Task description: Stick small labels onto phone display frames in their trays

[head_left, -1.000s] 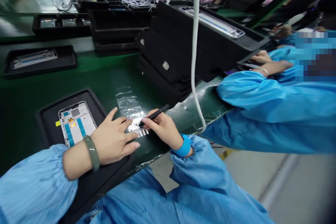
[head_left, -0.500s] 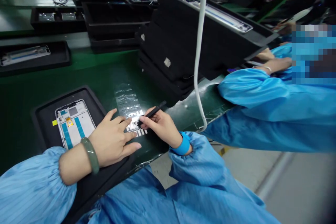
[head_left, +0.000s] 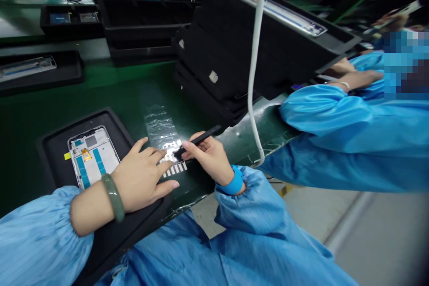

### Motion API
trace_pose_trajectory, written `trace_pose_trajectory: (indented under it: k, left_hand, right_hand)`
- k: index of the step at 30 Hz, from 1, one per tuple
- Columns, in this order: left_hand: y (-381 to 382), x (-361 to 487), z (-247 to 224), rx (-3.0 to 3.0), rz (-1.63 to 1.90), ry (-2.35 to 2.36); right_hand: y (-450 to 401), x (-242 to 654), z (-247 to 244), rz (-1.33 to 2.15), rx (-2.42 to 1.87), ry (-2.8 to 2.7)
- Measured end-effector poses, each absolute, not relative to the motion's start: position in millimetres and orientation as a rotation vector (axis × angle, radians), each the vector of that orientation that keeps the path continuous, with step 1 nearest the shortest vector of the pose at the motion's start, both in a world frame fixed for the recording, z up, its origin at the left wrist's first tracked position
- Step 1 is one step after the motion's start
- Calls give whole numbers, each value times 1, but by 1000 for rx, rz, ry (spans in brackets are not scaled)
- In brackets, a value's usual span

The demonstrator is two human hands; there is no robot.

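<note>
My left hand [head_left: 142, 176] lies palm down with its fingers spread, fingertips on the near part of a clear film sheet [head_left: 161, 125] with small pale labels. Between the thumb and fingers of my right hand [head_left: 209, 156] is a thin black tool [head_left: 204, 136], probably tweezers, its tip down on the labels. What the tip touches is too small to tell. Left of my hands, a phone frame [head_left: 97, 154] with teal strips and a yellow tab rests in a black tray [head_left: 53, 156], partly covered by my left hand and wrist.
Stacked black trays [head_left: 228, 53] stand behind my right hand, a phone frame [head_left: 284, 13] on top. A white cable [head_left: 254, 67] hangs down in front of them. Another tray [head_left: 78, 65] lies at the left. A co-worker's blue sleeve [head_left: 335, 116] reaches in at the right.
The black tool in my right hand is now tilted lower, and more of the label row near my left fingers shows. My left hand stays spread on the film.
</note>
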State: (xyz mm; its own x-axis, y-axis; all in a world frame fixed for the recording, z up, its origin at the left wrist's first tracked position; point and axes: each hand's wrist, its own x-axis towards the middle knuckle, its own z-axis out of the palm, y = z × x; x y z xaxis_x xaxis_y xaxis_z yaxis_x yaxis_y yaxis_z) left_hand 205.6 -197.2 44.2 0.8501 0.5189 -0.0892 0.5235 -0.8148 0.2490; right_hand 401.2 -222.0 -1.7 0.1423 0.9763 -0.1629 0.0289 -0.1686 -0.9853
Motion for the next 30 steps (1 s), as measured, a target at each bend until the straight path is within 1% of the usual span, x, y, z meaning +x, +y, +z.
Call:
trace_pose_trajectory:
  k: [5, 11, 21, 25, 30]
  left_hand:
    - [-185, 229, 48, 2678, -145, 990]
    - [-189, 253, 30, 2685, -216, 1048]
    - [-188, 249, 36, 2636, -15, 1050]
    - [-189, 249, 39, 2591, 21, 1120]
    - [-190, 248, 40, 2554, 49, 1207]
  right_hand:
    - [-221, 409, -4, 1122, -1452, -996]
    - [-222, 408, -1, 1102, -1422, -972]
    - [-232, 414, 4, 1040, -1281, -953]
    - [-235, 416, 11, 1024, -1242, -947]
    - [-242, 411, 23, 1070, -1307, -962]
